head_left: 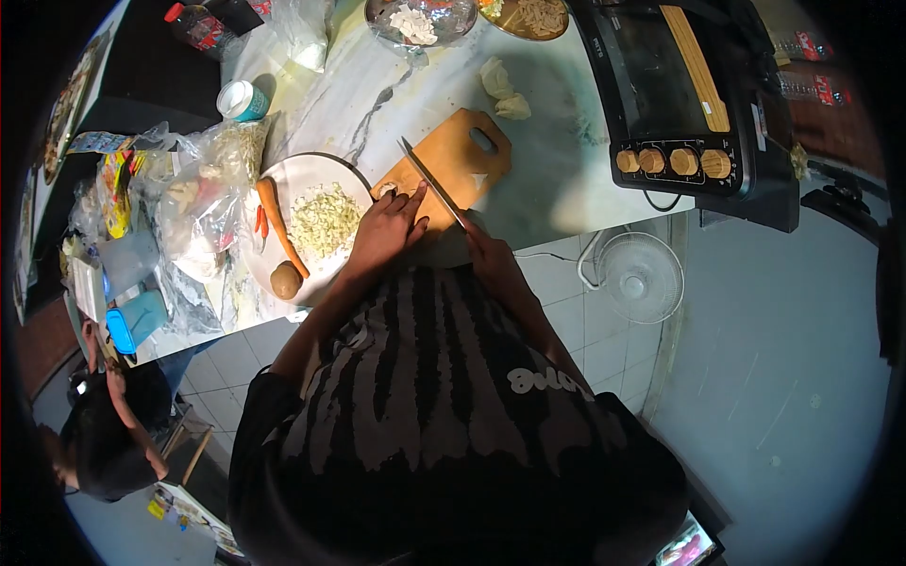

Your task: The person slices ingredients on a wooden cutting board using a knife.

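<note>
A wooden cutting board (pixel 448 156) lies on the marble counter. My right hand (pixel 491 257) is closed round the handle of a knife (pixel 432 181), whose blade slants up and left across the board. On the board's left part rests my left hand (pixel 385 229), with a small pale piece (pixel 388 190) by its fingertips; whether the fingers grip it is unclear. Left of this hand, a white plate (pixel 302 168) bears chopped pale green bits (pixel 324 221), a carrot (pixel 275 217), red chilies (pixel 262 222) and a brown round item (pixel 286 280). Another small piece (pixel 479 179) lies on the board's right.
A toaster oven (pixel 684 113) stands at the right, above a fan (pixel 637 278). Two metal bowls (pixel 444 38) (pixel 528 28) sit at the back. Plastic bags (pixel 203 193), a cup (pixel 242 101) and a blue container (pixel 137 321) crowd the left. Another person (pixel 109 434) is at lower left.
</note>
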Available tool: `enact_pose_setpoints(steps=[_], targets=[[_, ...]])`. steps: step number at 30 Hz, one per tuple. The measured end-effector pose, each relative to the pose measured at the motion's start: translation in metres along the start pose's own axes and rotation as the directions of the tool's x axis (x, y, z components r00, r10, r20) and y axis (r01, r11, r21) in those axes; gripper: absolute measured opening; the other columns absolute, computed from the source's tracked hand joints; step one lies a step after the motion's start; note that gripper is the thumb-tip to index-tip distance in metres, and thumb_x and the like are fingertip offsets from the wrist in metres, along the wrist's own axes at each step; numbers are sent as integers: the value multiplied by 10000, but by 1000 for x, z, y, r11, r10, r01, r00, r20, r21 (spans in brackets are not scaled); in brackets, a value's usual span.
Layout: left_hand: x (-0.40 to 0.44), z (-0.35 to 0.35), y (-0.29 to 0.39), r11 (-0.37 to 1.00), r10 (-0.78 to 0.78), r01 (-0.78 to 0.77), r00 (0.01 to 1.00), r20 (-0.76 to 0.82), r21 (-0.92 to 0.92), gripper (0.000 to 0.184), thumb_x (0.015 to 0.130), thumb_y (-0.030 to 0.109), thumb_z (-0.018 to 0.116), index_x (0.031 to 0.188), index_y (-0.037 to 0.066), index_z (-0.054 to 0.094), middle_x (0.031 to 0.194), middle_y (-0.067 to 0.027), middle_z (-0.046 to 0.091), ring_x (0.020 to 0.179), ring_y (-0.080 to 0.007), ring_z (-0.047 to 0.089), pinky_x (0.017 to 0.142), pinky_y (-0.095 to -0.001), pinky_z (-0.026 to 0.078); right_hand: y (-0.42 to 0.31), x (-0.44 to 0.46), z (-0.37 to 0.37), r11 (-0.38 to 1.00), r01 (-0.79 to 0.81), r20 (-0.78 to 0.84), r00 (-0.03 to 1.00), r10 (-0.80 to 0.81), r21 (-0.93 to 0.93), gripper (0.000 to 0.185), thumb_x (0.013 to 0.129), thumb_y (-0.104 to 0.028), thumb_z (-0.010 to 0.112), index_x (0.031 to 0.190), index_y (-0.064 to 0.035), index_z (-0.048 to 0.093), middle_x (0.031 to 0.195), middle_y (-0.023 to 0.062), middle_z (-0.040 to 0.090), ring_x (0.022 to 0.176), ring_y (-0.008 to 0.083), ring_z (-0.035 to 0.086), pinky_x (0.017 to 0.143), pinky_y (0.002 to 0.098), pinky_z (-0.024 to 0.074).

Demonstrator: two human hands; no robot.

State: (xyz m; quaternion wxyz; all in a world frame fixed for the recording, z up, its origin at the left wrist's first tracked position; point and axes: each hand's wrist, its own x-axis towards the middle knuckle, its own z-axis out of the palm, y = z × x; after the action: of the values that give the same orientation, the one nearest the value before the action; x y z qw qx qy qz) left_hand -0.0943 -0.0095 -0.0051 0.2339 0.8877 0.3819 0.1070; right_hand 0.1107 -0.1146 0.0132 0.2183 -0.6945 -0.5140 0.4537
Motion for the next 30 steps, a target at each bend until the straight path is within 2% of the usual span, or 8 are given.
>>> enact_pose_setpoints(steps=[2, 6, 8, 11, 14, 17, 20, 30], targets=[[0, -4, 3, 1000, -14, 14, 1000, 25, -8, 610, 936, 280, 638, 1457, 7, 475, 1010, -156, 663, 1002, -301, 601, 935, -381, 488, 4, 1, 2, 995, -25, 0, 1000, 25, -96, 463, 1021, -206, 479, 1484, -224, 479, 896, 261, 654, 766, 414, 658, 707, 440, 500], [0, -4, 2, 998, -36, 37, 999, 7, -42, 572, 950, 281, 623, 1434, 1, 502, 1029, -151, 667, 1020, -302, 604, 947, -383, 486, 6, 0, 8, 989, 46, -62, 997, -55, -142, 459, 1021, -220, 486, 1480, -223, 482, 956, 246, 677, 838, 418, 676, 750, 454, 520], [-1, -3, 0, 999, -36, 36, 999, -8, -38, 562, 954, 282, 618, 1427, -2, 509, 1034, -150, 668, 1022, -302, 606, 946, -382, 487, 8, 0, 10, 970, 113, -94, 986, -135, -213, 495, 1009, -202, 488, 1500, -247, 442, 932, 223, 684, 824, 429, 671, 733, 524, 534], [-3, -2, -1, 999, -39, 40, 999, 17, -13, 564, 950, 300, 622, 1429, 22, 516, 1044, -147, 670, 1034, -301, 610, 915, -382, 512, 12, 1, 12, 957, 173, -132, 969, -207, -231, 499, 1001, -193, 497, 1495, -247, 451, 942, 213, 687, 820, 410, 678, 717, 511, 538], [-7, 3, -2, 998, -5, 9, 998, -65, 69, 580, 932, 307, 637, 1443, 63, 515, 1038, -131, 674, 1038, -291, 617, 872, -380, 539, 10, -1, 13, 951, 170, -153, 965, -213, -257, 497, 994, -173, 504, 1485, -245, 465, 943, 205, 689, 808, 403, 678, 699, 500, 540], [-7, -6, 4, 998, -40, 41, 999, -31, 52, 594, 927, 288, 652, 1467, 101, 488, 1005, -137, 660, 985, -302, 622, 819, -406, 545, 4, -2, 11, 966, 120, -135, 979, -154, -230, 492, 989, -159, 514, 1472, -245, 481, 953, 200, 690, 799, 394, 679, 688, 498, 541], [-6, -7, 7, 991, -86, 84, 996, 15, 108, 617, 903, 290, 653, 1471, 109, 494, 1026, -105, 682, 1028, -265, 637, 823, -367, 557, 1, -1, 11, 966, 103, -134, 981, -137, -238, 479, 987, -153, 513, 1458, -241, 501, 988, 201, 694, 827, 395, 683, 704, 495, 543], [-11, -2, 7, 992, -113, 111, 993, 26, 55, 623, 912, 283, 644, 1492, 137, 471, 977, -117, 673, 890, -289, 673, 750, -393, 564, 5, -4, 13, 970, 119, -199, 967, -162, -213, 454, 1004, -180, 501, 1456, -221, 508, 1025, 207, 693, 865, 394, 685, 729, 481, 542]])
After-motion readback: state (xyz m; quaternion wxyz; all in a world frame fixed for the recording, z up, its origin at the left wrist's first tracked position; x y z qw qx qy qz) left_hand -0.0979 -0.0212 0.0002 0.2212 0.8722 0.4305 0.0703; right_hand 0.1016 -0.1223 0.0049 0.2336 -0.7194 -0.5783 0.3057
